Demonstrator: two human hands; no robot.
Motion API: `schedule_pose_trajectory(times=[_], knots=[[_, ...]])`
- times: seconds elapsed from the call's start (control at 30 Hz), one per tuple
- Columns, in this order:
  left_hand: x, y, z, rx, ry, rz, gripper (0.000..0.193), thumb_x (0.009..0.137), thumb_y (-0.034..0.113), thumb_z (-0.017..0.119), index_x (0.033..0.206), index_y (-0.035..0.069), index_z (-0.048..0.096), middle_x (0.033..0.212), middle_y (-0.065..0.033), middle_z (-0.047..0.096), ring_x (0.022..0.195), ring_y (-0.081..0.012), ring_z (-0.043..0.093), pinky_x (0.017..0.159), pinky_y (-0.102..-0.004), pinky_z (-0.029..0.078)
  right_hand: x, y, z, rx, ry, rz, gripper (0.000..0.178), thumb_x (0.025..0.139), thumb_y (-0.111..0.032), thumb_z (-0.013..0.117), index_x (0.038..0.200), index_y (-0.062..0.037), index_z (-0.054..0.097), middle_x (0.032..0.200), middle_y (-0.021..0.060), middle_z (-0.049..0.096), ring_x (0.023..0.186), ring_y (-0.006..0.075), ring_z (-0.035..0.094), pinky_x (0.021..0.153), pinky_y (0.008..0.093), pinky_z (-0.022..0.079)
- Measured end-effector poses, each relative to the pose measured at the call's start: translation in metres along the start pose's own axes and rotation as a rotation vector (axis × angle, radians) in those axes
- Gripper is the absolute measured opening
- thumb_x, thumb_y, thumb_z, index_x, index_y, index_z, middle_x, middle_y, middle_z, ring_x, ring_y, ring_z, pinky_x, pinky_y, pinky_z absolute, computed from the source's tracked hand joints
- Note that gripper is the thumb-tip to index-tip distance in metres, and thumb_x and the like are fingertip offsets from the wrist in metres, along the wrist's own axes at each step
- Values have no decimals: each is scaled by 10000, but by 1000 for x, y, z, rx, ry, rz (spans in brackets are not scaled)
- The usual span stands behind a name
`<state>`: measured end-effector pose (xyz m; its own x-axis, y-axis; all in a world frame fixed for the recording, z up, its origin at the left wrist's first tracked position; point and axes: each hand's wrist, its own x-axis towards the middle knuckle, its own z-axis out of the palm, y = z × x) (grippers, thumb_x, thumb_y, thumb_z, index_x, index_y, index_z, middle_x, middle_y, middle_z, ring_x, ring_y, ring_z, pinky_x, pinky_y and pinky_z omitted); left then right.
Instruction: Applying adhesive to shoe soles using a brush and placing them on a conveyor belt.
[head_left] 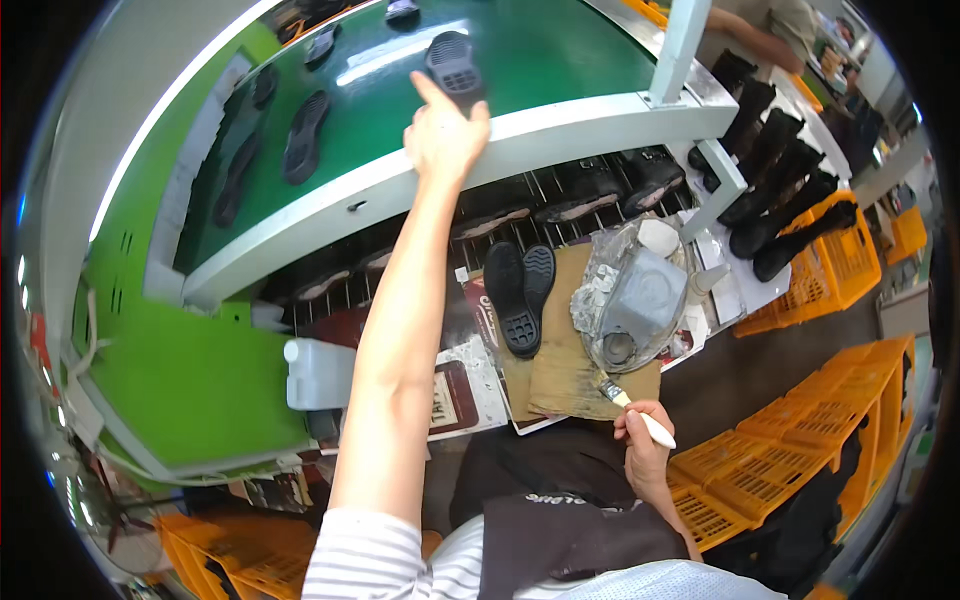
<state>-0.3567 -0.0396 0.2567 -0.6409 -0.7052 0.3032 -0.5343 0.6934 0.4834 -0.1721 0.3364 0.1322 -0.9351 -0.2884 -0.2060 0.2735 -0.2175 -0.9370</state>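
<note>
My left hand reaches over the white rail to the green conveyor belt. Its forefinger is stretched out and the thumb stands apart, on either side of the near end of a black shoe sole, tread up; I cannot tell how firmly they touch it. My right hand is closed round the white handle of a paintbrush. The bristles rest at a stained cardboard sheet. Two black soles lie partly overlapped by the cardboard's left. Beyond the brush, a plastic-wrapped container stands in a messy basin.
More soles lie along the belt's left. Black shoes sit on a rack under the rail. A white jug stands left of my arm. Black boots and orange crates are at right, with another person's arm behind.
</note>
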Motion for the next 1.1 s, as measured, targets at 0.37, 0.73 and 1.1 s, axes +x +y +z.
schedule_pose_trajectory(times=[0.37, 0.73, 1.1], knots=[[1, 14, 0, 80, 17, -33, 895, 800, 392, 598, 1411, -81, 146, 1103, -243, 607, 1093, -335, 551, 967, -420, 375, 23, 13, 29, -68, -147, 89, 105, 886, -95, 582, 946, -7, 581, 778, 36, 609, 675, 76, 550, 622, 214, 452], [2, -1, 19, 31, 334, 234, 795, 791, 370, 646, 1371, -39, 288, 1221, -214, 513, 1211, -326, 434, 997, -434, 336, 35, 11, 59, -213, -261, 43, 110, 871, -103, 623, 944, -21, 615, 763, -10, 578, 697, 45, 511, 610, 209, 413], [-172, -77, 54, -491, 5, 408, 597, 781, 147, 658, 1284, -50, 402, 1242, -205, 469, 1138, -345, 468, 992, -410, 352, 29, 18, 26, -156, -108, -15, 104, 882, -93, 601, 944, -10, 597, 765, -1, 564, 707, 46, 507, 618, 222, 420]])
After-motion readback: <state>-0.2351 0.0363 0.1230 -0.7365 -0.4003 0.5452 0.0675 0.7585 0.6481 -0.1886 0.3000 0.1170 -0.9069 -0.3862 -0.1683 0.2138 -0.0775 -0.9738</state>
